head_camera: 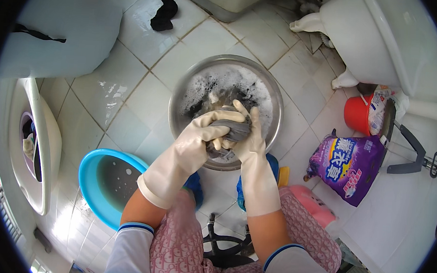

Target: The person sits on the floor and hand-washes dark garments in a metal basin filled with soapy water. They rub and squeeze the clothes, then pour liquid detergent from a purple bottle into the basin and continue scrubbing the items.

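A round stainless steel basin (278, 99) stands on the tiled floor, holding sudsy water with dark fabric in it. Above its near side, my left hand (213, 130) and my right hand (251, 139), both in cream rubber gloves, grip a bunched wet grey cloth (232, 130) between them. The left fingers curl over the cloth; the right palm presses on its right side, with some fingers raised. Parts of both hands' fingers are hidden by the cloth.
A blue plastic tub (86, 176) of murky water stands at left. A black sock-like cloth (164, 14) lies on the floor beyond. Right are a purple detergent bag (347, 164), a red bucket (357, 114) and a footed white fixture (354, 39). A yellow object (283, 176) lies near the right foot.
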